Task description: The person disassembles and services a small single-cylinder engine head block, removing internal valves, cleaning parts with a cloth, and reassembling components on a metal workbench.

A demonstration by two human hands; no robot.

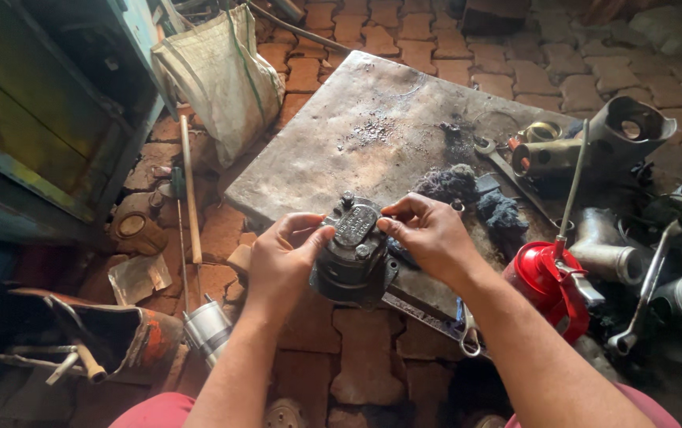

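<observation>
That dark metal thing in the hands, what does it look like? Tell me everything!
The dark metal part is a chunky, roundish housing, greasy and grey-black, with a flat plate on top held by bolts. It is held tilted over the near edge of the worn metal table. The left hand grips its left side; the right hand pinches its top right edge with its fingers.
</observation>
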